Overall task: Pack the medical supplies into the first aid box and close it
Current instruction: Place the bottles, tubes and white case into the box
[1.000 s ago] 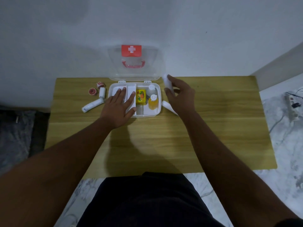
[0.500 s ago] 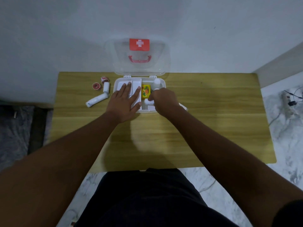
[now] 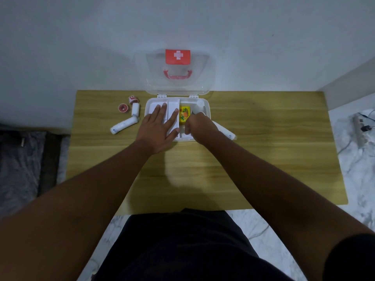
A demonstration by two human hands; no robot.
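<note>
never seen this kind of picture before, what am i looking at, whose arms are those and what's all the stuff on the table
There is no machine here. A person wears a camera on their head, so you look down along their own two arms at a wooden table.

At the far edge stands a white first aid box with its clear lid open against the wall. Inside is a small yellow packet.

The left hand lies flat and open on the box's left side. The right hand is curled inside the box's right side; what it holds is hidden.

Left of the box lie two white bandage rolls and two small red and white tape rolls. Another white roll lies right of the box.
</note>
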